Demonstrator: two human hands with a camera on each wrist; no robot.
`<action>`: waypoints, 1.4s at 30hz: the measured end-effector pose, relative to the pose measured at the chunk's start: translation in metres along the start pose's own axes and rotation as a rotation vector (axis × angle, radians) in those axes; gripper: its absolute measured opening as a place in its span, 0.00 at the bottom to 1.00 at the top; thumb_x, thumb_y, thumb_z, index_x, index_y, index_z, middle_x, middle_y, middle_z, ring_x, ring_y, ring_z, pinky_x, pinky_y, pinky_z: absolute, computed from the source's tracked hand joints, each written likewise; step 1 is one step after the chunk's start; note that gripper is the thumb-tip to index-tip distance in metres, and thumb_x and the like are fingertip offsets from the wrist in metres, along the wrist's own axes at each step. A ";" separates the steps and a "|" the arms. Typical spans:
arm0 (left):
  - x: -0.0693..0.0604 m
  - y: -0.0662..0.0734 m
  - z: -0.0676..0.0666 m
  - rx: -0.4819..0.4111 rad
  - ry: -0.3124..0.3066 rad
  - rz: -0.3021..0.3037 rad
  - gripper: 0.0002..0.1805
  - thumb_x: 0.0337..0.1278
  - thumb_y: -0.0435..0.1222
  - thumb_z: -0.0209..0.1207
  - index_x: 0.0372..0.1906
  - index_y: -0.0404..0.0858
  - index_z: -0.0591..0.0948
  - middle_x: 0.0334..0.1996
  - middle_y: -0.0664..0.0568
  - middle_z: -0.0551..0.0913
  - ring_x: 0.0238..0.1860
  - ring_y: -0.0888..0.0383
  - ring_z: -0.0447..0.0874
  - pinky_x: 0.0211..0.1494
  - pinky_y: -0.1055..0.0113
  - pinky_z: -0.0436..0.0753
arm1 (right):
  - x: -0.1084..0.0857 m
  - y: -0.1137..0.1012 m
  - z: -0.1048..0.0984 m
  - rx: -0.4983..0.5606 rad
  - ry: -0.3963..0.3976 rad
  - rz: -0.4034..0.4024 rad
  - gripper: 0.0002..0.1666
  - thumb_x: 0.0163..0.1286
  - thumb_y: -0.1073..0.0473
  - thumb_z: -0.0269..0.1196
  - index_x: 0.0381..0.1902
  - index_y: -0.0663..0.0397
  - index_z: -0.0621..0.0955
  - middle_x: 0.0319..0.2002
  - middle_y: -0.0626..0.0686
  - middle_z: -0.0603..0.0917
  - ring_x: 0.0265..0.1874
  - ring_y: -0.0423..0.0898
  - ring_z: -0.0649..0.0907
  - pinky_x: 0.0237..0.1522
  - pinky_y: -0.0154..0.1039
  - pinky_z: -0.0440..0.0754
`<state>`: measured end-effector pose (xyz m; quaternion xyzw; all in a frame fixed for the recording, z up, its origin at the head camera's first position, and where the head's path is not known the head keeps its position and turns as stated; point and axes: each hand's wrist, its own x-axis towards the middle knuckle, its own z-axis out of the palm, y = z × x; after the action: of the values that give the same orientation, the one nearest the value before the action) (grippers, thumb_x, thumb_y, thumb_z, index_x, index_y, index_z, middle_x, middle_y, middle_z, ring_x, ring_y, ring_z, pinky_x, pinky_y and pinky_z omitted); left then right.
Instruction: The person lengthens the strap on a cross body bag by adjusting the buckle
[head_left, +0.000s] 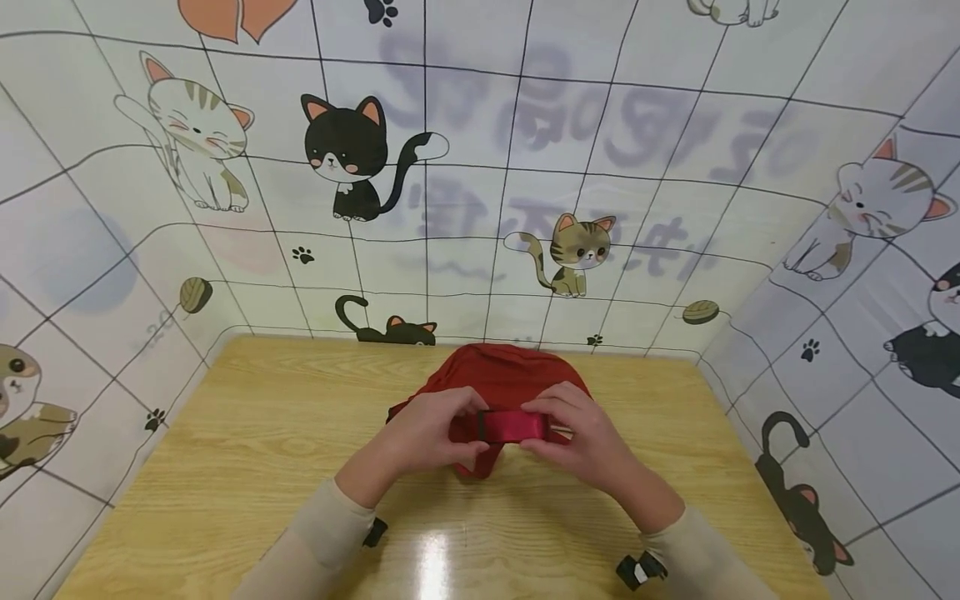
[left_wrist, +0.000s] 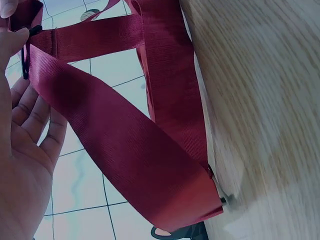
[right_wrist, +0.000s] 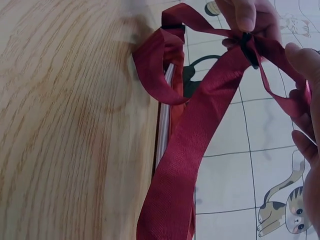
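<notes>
A red bag [head_left: 517, 371] lies on the table at the back, partly behind both hands. Its wide red webbing strap [left_wrist: 120, 140] rises off the table in front of it. My left hand [head_left: 431, 429] pinches the strap at a black slide buckle [right_wrist: 248, 50], thumb against the buckle. To the right, my right hand [head_left: 581, 433] grips the loop of strap [head_left: 516, 426] that comes through the buckle, between thumb and fingers. The strap is stretched between the two hands. In the right wrist view, the right hand's fingers are partly cut off by the frame edge.
A wood-grain table [head_left: 285, 425] carries the bag. White walls [head_left: 465, 200] with printed cats and grid lines stand behind and on both sides. Another black slider [right_wrist: 173, 27] sits on the strap near the bag. Black bands [head_left: 641, 571] hang at the wrists.
</notes>
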<state>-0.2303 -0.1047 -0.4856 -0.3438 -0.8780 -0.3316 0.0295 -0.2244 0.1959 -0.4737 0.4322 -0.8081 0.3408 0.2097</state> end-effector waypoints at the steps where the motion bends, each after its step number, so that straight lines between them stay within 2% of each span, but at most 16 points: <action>1: 0.000 0.000 0.000 -0.003 0.000 0.002 0.24 0.62 0.45 0.81 0.56 0.49 0.81 0.46 0.63 0.87 0.45 0.65 0.85 0.51 0.64 0.85 | -0.002 0.001 -0.001 0.011 0.003 0.012 0.31 0.54 0.63 0.88 0.56 0.53 0.90 0.51 0.49 0.87 0.51 0.46 0.83 0.48 0.31 0.86; 5: 0.000 0.000 -0.002 -0.012 0.002 0.015 0.23 0.61 0.43 0.81 0.56 0.47 0.82 0.44 0.59 0.88 0.44 0.61 0.86 0.49 0.63 0.85 | -0.006 0.004 -0.003 0.035 -0.018 0.045 0.33 0.54 0.65 0.88 0.58 0.53 0.89 0.53 0.49 0.86 0.53 0.46 0.83 0.52 0.31 0.86; 8: 0.001 0.001 -0.001 -0.018 0.000 0.020 0.23 0.61 0.43 0.81 0.56 0.47 0.81 0.43 0.61 0.87 0.43 0.59 0.87 0.49 0.64 0.85 | -0.005 0.003 -0.001 0.021 -0.038 0.037 0.37 0.53 0.64 0.89 0.61 0.53 0.87 0.55 0.49 0.85 0.55 0.47 0.82 0.53 0.32 0.86; 11: 0.002 0.000 0.001 -0.018 -0.003 0.018 0.24 0.62 0.44 0.81 0.56 0.47 0.81 0.43 0.64 0.86 0.43 0.61 0.87 0.48 0.65 0.85 | -0.001 -0.001 0.003 -0.039 -0.045 0.002 0.39 0.54 0.59 0.89 0.63 0.55 0.85 0.57 0.50 0.85 0.57 0.49 0.82 0.55 0.37 0.85; 14: 0.003 0.000 0.003 -0.007 -0.002 0.021 0.24 0.61 0.44 0.81 0.56 0.48 0.81 0.42 0.67 0.85 0.42 0.65 0.85 0.47 0.65 0.85 | 0.006 -0.006 0.008 -0.126 -0.061 -0.050 0.39 0.58 0.52 0.87 0.65 0.55 0.85 0.58 0.51 0.86 0.58 0.50 0.83 0.57 0.47 0.82; 17: 0.003 0.000 0.005 0.002 -0.001 0.026 0.24 0.61 0.44 0.81 0.56 0.49 0.81 0.42 0.67 0.85 0.42 0.68 0.84 0.48 0.66 0.85 | 0.013 -0.010 0.012 -0.190 -0.102 -0.095 0.37 0.61 0.49 0.85 0.65 0.54 0.85 0.58 0.49 0.87 0.57 0.49 0.84 0.57 0.51 0.81; 22: 0.004 0.002 0.005 -0.003 -0.011 0.027 0.23 0.62 0.45 0.81 0.56 0.49 0.81 0.42 0.68 0.85 0.42 0.70 0.83 0.49 0.66 0.85 | 0.018 -0.013 0.016 -0.222 -0.122 -0.133 0.28 0.63 0.52 0.85 0.59 0.50 0.89 0.51 0.45 0.88 0.50 0.45 0.84 0.52 0.48 0.81; 25: 0.004 0.004 0.004 -0.006 -0.012 0.026 0.23 0.62 0.44 0.81 0.56 0.49 0.81 0.43 0.67 0.85 0.43 0.68 0.84 0.50 0.65 0.85 | 0.017 -0.013 0.015 -0.197 -0.104 -0.112 0.25 0.62 0.54 0.85 0.55 0.49 0.90 0.49 0.44 0.88 0.48 0.44 0.84 0.51 0.47 0.81; 30: 0.003 0.004 0.002 -0.016 -0.013 0.015 0.23 0.62 0.43 0.81 0.56 0.49 0.81 0.44 0.66 0.86 0.45 0.67 0.85 0.51 0.64 0.85 | 0.011 -0.011 0.013 -0.121 -0.051 -0.042 0.26 0.58 0.56 0.88 0.54 0.49 0.91 0.49 0.45 0.89 0.50 0.46 0.84 0.51 0.46 0.82; 37: 0.003 -0.003 0.003 -0.006 0.000 -0.003 0.24 0.61 0.45 0.81 0.56 0.49 0.81 0.44 0.66 0.86 0.44 0.68 0.84 0.49 0.64 0.85 | 0.001 -0.008 0.002 0.009 0.032 0.041 0.27 0.57 0.63 0.87 0.55 0.50 0.90 0.50 0.49 0.87 0.52 0.48 0.84 0.48 0.29 0.85; 39: 0.002 -0.005 0.004 -0.008 0.003 -0.013 0.24 0.61 0.45 0.81 0.56 0.50 0.81 0.44 0.68 0.86 0.44 0.69 0.84 0.49 0.64 0.85 | -0.003 -0.005 0.000 0.054 0.044 0.063 0.28 0.57 0.66 0.86 0.56 0.51 0.90 0.51 0.50 0.87 0.52 0.48 0.84 0.46 0.28 0.86; 42: 0.001 -0.006 0.004 -0.022 0.005 -0.027 0.24 0.61 0.46 0.81 0.55 0.52 0.80 0.43 0.69 0.85 0.43 0.70 0.84 0.48 0.64 0.85 | -0.009 -0.001 -0.002 0.080 0.041 0.093 0.36 0.55 0.68 0.87 0.62 0.53 0.87 0.55 0.52 0.86 0.53 0.50 0.84 0.48 0.29 0.86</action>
<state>-0.2343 -0.1048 -0.4911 -0.3313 -0.8789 -0.3423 0.0234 -0.2183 0.2023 -0.4778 0.3952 -0.8086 0.3911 0.1924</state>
